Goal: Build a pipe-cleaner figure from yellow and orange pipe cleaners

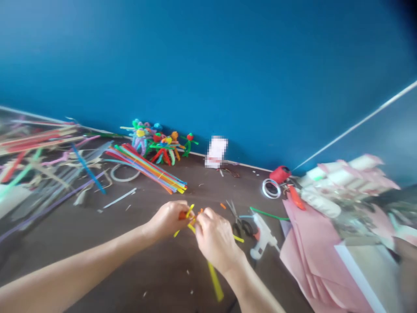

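My left hand point(169, 219) is closed in a pinch on an orange pipe cleaner piece point(183, 215) with yellow ends beside it. Close against it, my right hand point(215, 234) has its fingers pressed together on yellow pipe cleaners point(215, 280), one of which trails down below the wrist. The exact twist or join between the fingertips is hidden. A yellow end point(239, 239) shows just right of my right hand, near black-handled scissors point(241, 221). A small orange scrap point(223, 206) lies beyond the fingers.
A white glue gun point(262, 237) lies right of the scissors, beside pink sheets point(312, 248). Bundled coloured pipe cleaners point(153, 169) lie left of centre, with several small pipe cleaner figures point(164, 143) behind. Tape rolls point(271, 188) and wrapped packs point(348, 176) stand right. A blue wall point(208, 74) closes the back.
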Available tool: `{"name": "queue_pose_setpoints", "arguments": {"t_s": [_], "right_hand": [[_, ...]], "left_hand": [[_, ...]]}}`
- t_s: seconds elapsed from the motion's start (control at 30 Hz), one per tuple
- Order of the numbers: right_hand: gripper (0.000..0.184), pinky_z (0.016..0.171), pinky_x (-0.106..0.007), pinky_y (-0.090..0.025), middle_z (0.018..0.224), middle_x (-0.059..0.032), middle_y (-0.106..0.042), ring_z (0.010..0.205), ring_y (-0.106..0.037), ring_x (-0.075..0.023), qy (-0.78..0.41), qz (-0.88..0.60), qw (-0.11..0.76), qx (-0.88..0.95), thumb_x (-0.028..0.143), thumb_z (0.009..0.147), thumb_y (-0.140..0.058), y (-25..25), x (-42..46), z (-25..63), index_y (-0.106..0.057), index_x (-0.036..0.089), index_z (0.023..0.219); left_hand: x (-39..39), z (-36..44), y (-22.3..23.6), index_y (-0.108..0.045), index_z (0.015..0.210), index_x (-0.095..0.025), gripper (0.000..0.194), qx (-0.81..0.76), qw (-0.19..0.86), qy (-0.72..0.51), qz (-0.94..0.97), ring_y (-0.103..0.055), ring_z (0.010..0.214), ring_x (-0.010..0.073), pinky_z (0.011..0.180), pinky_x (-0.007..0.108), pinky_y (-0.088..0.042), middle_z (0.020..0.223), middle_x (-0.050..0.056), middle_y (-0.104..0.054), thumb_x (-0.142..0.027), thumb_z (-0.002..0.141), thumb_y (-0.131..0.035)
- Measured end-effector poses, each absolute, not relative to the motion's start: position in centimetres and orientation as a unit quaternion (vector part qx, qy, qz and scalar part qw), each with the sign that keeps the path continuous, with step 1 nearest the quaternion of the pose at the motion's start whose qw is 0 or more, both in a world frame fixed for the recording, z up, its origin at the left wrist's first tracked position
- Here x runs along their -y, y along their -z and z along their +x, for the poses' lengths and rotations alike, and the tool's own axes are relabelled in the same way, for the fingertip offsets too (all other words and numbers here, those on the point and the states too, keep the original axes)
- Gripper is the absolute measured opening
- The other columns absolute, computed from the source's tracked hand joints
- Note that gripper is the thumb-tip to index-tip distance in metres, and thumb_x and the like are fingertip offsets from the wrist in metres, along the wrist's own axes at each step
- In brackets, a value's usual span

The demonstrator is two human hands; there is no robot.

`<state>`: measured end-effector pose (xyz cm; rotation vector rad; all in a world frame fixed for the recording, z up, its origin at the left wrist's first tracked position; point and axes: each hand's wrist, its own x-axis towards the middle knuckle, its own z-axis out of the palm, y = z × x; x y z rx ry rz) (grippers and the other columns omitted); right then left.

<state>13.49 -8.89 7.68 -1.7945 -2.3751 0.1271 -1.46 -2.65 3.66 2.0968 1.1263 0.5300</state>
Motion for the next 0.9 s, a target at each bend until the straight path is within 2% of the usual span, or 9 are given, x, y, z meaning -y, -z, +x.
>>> {"name": "queue_pose_setpoints", "arguments": {"t_s": [0.13, 0.23, 0.43, 0.6, 0.77, 0.9], "right_hand": [[0.01, 0.064, -0.021, -0.039, 0.081, 0.0, -0.059, 0.073, -0.058, -0.0128, -0.088, -0.593, 0.132, 0.79, 0.019, 0.08, -0.048, -8.7, 7.9, 14.3, -0.057, 0.021, 0.079], [0.009, 0.066, -0.018, -0.039, 0.081, 0.0018, -0.062, 0.075, -0.058, -0.0111, -0.177, -0.584, 0.186, 0.77, 0.019, 0.076, -0.052, -8.7, 6.8, 15.1, -0.06, 0.022, 0.081], [0.015, 0.052, -0.016, -0.035, 0.062, 0.0027, -0.059, 0.057, -0.05, -0.0085, -0.388, -0.54, 0.271, 0.696, 0.024, 0.077, -0.051, -7.1, 5.4, 16.2, -0.063, 0.016, 0.073], [0.018, 0.046, -0.016, -0.029, 0.05, 0.0048, -0.046, 0.048, -0.04, -0.0064, -0.433, -0.529, 0.331, 0.651, 0.014, 0.074, -0.047, -5.4, 5.4, 15.8, -0.062, 0.014, 0.063], [0.025, 0.051, -0.018, -0.036, 0.06, 0.0025, -0.057, 0.054, -0.048, -0.0092, -0.515, -0.462, 0.348, 0.633, 0.031, 0.082, -0.047, -5.2, 5.6, 15.3, -0.067, 0.016, 0.081], [0.024, 0.061, -0.021, -0.042, 0.072, -0.001, -0.064, 0.068, -0.059, -0.0148, -0.423, -0.493, 0.348, 0.676, 0.032, 0.082, -0.048, -5.1, 6.1, 15.1, -0.067, 0.018, 0.088]], "left_hand": [[2.5, -1.7, -3.7, -0.061, 0.061, -0.014, 0.011, -0.381, 0.376, -0.187, 0.824, -0.044, 0.054, 0.0086, 0.052, 0.017, -0.033, 0.059, -0.002, -0.05, -0.016, 0.065, -0.051], [2.3, -1.8, -3.7, -0.059, 0.06, -0.013, 0.016, -0.335, 0.418, -0.184, 0.824, -0.044, 0.056, 0.0089, 0.053, 0.017, -0.034, 0.06, -0.002, -0.05, -0.022, 0.069, -0.05], [2.1, -2.2, -4.5, -0.059, 0.065, -0.014, 0.022, -0.4, 0.51, -0.234, 0.724, -0.046, 0.058, 0.0111, 0.056, 0.02, -0.037, 0.061, -0.001, -0.054, -0.035, 0.068, -0.056], [2.1, -1.9, -4.7, -0.058, 0.067, -0.014, 0.025, -0.436, 0.57, -0.301, 0.628, -0.047, 0.057, 0.0119, 0.055, 0.021, -0.038, 0.058, -0.001, -0.055, -0.039, 0.064, -0.06], [1.9, -1.5, -4.2, -0.059, 0.07, -0.014, 0.027, -0.436, 0.631, -0.339, 0.545, -0.051, 0.062, 0.0133, 0.06, 0.022, -0.038, 0.063, 0.001, -0.059, -0.04, 0.063, -0.063], [1.7, -1.2, -3.6, -0.063, 0.074, -0.013, 0.028, -0.457, 0.636, -0.365, 0.504, -0.05, 0.059, 0.0118, 0.057, 0.021, -0.036, 0.065, 0.001, -0.061, -0.039, 0.063, -0.065]]}}
